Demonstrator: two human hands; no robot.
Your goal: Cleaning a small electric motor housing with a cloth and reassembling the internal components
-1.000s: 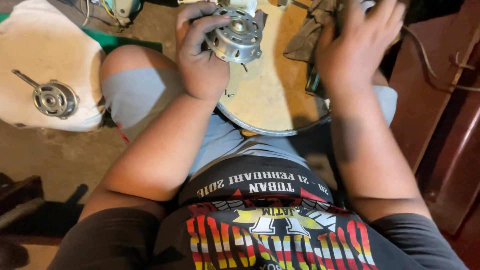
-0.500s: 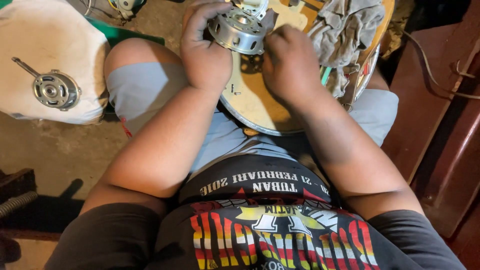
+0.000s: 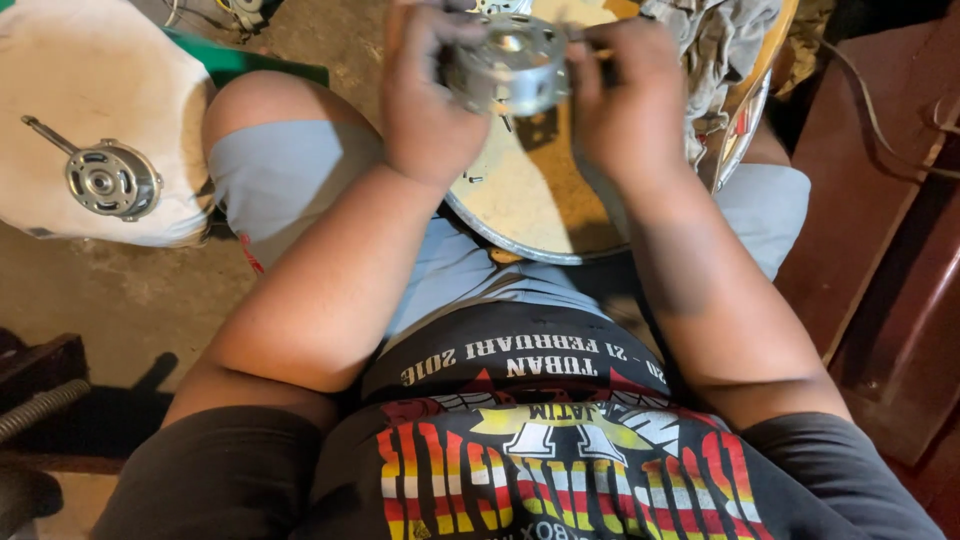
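Head view: your left hand (image 3: pixel 425 95) clamps the round silver metal motor housing (image 3: pixel 510 62) at 12 o'clock. Your right hand (image 3: pixel 630 100) pinches its 3 o'clock edge. Keep it level, I'd judge.

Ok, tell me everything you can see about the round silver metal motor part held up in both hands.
The round silver metal motor part is a short drum of bare, shiny metal with a circular hub on its upper face and slots around its rim. It is held above a round yellowish tray on the lap. The left hand grips its left side; the right hand touches its right edge. Motion blurs finer detail.
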